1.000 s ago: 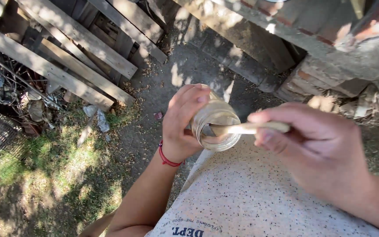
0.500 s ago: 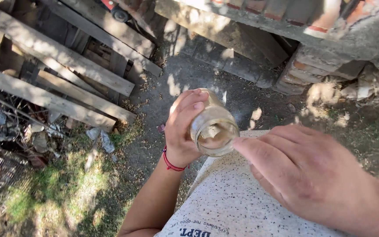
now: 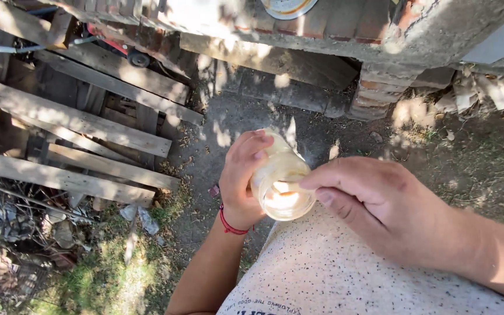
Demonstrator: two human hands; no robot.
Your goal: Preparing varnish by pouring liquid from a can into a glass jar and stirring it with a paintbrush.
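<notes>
The left hand (image 3: 243, 178) wraps its fingers round a small glass jar (image 3: 281, 186), gripping it tilted with the mouth toward the camera, out in front of the speckled shirt (image 3: 345, 274). The right hand (image 3: 389, 213) sits at the jar's rim, fingertips pinched together over the opening; whether they hold anything I cannot tell. Wooden pallets (image 3: 71, 122) lie left, and a brick wall (image 3: 345, 29) stands beyond.

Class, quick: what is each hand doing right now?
Left hand: closed around the glass jar.
Right hand: fingertips at the jar's mouth; whether they pinch anything cannot be told.
</notes>
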